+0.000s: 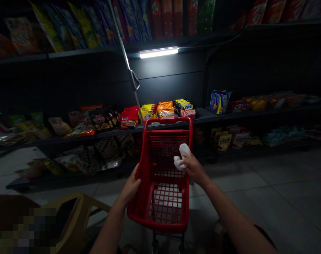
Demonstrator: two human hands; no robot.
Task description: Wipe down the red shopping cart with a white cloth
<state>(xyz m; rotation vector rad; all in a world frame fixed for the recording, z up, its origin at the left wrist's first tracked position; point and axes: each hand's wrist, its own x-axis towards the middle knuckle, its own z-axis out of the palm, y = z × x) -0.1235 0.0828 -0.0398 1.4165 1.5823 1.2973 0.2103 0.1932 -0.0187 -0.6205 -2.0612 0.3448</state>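
Note:
A red plastic shopping cart [143, 165] stands in front of me, its basket empty. My left hand [132, 185] grips the cart's left rim with the fingers wrapped over the edge. My right hand [192, 166] is closed around a crumpled white cloth [181, 155], held over the inside of the basket near its right wall.
Dark store shelves [202, 114] run across the back, carrying snack packets [165, 109] in red, yellow and orange under a lit strip lamp [158, 53]. A metal pole [128, 67] leans against the shelves. A yellowish stool [78, 211] sits at lower left. Tiled floor [276, 187] extends to the right.

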